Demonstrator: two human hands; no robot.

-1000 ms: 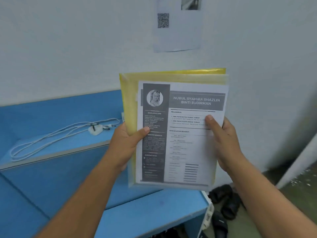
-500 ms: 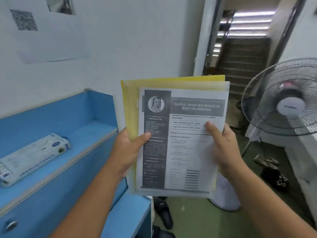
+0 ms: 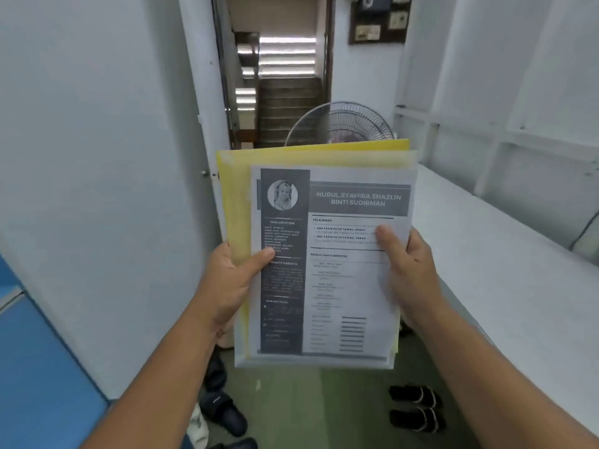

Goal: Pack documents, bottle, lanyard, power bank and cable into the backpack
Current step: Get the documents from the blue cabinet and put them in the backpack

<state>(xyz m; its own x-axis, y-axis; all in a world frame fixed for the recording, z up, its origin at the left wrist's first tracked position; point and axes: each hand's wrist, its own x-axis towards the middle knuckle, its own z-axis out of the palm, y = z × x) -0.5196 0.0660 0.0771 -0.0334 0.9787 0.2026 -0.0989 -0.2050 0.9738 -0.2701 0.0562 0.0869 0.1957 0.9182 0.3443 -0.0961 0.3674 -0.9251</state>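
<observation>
We have turned from the blue shelf toward the stairway, both hands, left hand [image 3: 231, 286] and right hand [image 3: 410, 277], gripping the documents [image 3: 324, 254], no backpack visible, so nothing looks packed yet.

A plain entry hallway of a house or hostel: white walls, a doorway onto a stairwell [image 3: 285, 102] at top centre, a standing fan [image 3: 340, 124], sandals [image 3: 415, 406] on the green floor [image 3: 308, 409].

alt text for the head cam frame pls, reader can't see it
Two bare hands, left hand and right hand, hold a stack of documents upright: a printed sheet in front of yellow folders. Behind are a fan, a stairway and white walls; sandals lie on the green floor.
</observation>
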